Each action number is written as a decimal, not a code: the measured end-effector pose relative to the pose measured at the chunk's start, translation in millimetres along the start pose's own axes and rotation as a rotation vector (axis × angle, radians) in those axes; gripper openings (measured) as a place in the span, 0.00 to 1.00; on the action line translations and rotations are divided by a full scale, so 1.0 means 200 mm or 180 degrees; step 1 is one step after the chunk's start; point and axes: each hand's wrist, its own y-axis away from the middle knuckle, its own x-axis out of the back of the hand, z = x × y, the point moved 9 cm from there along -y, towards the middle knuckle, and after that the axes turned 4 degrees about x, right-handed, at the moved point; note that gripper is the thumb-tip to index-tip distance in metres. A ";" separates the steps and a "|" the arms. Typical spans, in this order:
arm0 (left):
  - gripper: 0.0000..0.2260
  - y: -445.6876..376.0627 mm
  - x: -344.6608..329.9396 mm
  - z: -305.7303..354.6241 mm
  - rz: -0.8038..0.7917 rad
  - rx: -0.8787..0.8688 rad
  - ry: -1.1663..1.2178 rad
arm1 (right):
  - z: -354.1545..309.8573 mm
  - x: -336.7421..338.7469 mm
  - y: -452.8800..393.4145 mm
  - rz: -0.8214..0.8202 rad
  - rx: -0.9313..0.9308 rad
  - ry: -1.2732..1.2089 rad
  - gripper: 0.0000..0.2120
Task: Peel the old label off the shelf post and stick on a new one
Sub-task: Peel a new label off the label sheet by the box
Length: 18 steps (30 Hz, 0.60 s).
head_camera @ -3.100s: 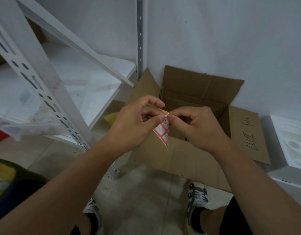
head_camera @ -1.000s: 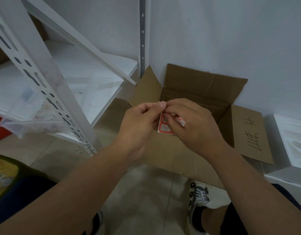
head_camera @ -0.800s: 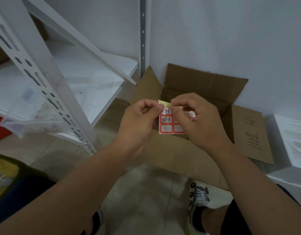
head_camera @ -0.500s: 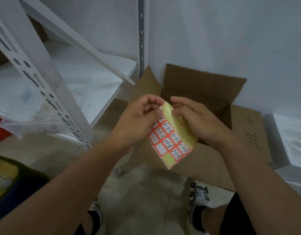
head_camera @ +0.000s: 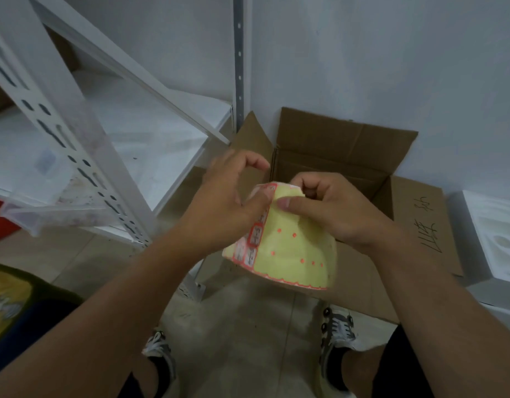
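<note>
Head view shows the label sheet (head_camera: 288, 248), thin, floppy and bowed, held in the air above the cardboard box (head_camera: 348, 156); best pinched at a sticker's corner. Left hand (head_camera: 228, 208) pinches its red-bordered left edge, right hand (head_camera: 331, 208) its top edge, both palms down, wrists raised

I stood in what looked like a storeroom: a white slotted-metal shelf unit (head_camera: 75, 156) rose on my left against a bare white wall (head_camera: 391, 53). An open cardboard box (head_camera: 348, 156) with handwriting on its flap sat on the concrete floor (head_camera: 242, 320), with white foam packing (head_camera: 495, 239) far right.
</note>
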 end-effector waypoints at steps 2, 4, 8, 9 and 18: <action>0.05 0.01 0.06 0.05 0.0611 -0.0317 -0.0502 | 0.01 0.03 0.00 0.0275 -0.0018 -0.0229 0.06; 0.05 0.02 0.05 0.07 0.0739 -0.0496 -0.0624 | 0.02 0.05 -0.01 0.0454 -0.0001 -0.0429 0.04; 0.09 0.04 -0.03 0.06 0.0397 -0.0470 -0.0141 | 0.01 0.04 -0.01 0.0446 0.0171 -0.0536 0.04; 0.09 0.04 -0.04 0.05 0.0350 -0.0394 0.0109 | 0.01 0.04 -0.01 0.0422 0.0206 -0.0520 0.04; 0.12 0.04 -0.03 0.04 0.0396 -0.0053 0.0925 | -0.01 0.04 0.00 0.0400 0.0405 -0.0363 0.08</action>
